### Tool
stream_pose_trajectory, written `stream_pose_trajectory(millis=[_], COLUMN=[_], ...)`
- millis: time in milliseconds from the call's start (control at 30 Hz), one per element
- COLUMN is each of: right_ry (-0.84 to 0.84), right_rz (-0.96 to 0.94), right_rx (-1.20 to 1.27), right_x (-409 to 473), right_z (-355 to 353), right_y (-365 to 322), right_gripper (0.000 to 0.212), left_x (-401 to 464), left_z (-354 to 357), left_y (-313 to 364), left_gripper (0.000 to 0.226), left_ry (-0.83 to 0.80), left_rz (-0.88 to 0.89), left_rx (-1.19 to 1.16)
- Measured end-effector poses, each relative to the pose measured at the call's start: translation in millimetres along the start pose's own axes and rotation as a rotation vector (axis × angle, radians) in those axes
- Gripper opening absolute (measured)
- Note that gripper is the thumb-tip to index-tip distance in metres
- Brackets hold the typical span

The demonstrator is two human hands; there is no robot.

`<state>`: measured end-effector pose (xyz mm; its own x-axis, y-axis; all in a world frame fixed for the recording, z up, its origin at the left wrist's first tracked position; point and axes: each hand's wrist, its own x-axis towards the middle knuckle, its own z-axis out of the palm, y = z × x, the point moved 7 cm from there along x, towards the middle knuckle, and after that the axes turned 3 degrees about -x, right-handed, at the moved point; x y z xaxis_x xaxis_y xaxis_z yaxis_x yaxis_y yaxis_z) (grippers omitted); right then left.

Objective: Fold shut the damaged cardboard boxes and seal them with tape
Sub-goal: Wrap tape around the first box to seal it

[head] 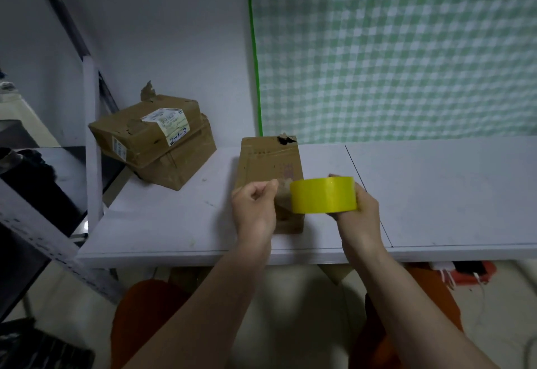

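Clearly grips yellow tape roll [324,195] with right hand [356,211]; left hand [255,206] pinches its end above one of three battered brown boxes [271,165].

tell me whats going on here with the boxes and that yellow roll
A person is taping up worn cardboard boxes at a white table. The right hand grips a roll of yellow tape, while the left hand pinches near the roll's edge, apparently drawing out the tape end. Both hands are above a closed box in front of them. Two more battered boxes sit stacked at the table's far left, the top one bearing a label.
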<state>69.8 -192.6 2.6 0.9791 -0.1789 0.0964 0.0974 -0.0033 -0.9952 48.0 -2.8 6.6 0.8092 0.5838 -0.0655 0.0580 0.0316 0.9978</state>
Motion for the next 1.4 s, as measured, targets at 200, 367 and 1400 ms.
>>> stream_pose_trajectory(millis=[200, 367, 1400], right_ry=[0.024, 0.117, 0.133], right_rz=[-0.106, -0.085, 0.015], right_rx=[-0.161, -0.253, -0.359], right_x=[26, 41, 77], right_z=[-22, -31, -21], right_y=[-14, -5, 23], right_gripper=[0.049, 0.053, 0.033], left_x=[22, 24, 57], left_z=[-18, -9, 5], left_y=[7, 0, -7], left_gripper=[0.021, 0.02, 0.016], left_ry=[0.194, 0.196, 0.169], left_rz=[0.112, 0.073, 0.257], left_rx=[0.232, 0.223, 0.567])
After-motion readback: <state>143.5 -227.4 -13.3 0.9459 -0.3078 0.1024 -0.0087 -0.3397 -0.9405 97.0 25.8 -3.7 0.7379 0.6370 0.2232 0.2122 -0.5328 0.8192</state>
